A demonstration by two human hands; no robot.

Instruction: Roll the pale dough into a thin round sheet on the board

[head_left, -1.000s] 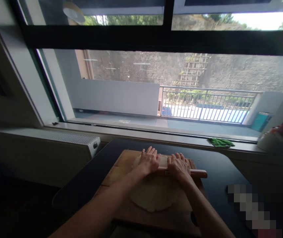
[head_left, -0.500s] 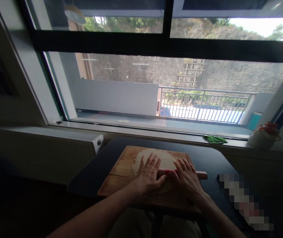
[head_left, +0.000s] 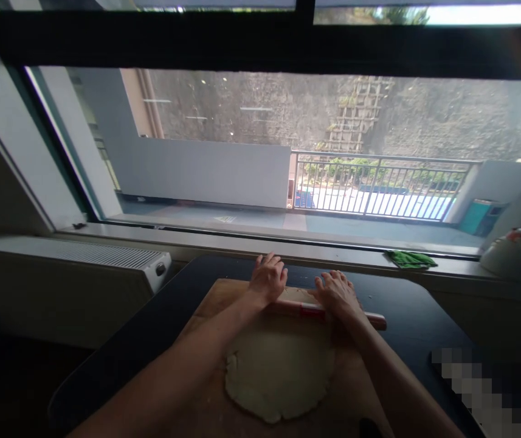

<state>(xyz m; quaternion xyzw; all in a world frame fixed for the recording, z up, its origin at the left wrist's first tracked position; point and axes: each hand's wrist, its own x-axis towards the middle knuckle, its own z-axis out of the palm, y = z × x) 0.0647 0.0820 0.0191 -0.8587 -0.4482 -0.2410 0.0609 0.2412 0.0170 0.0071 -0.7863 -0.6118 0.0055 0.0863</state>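
A wide round sheet of pale dough [head_left: 282,368] with a ragged edge lies on a wooden board [head_left: 212,298]. Across its far part rests a wooden rolling pin [head_left: 311,311] with a red band in the middle. My left hand [head_left: 269,277] is over the pin's left part, its fingers slightly bent and reaching past the board's far edge. My right hand [head_left: 337,292] lies over the pin's right part, fingers spread forward. Neither hand is wrapped round the pin; the palms' contact with it is hidden. The pin's right end sticks out beyond my right wrist.
The board sits on a dark table [head_left: 406,328] by a window. A green cloth [head_left: 410,260] and a pale pot [head_left: 510,252] stand on the windowsill. To the left is a white radiator [head_left: 118,258]. A blurred-out flat object [head_left: 479,389] lies at the table's right.
Both hands and the rolling pin have moved away from me to the far part of the dough. More of the near dough shows. The view has tilted down and come closer.
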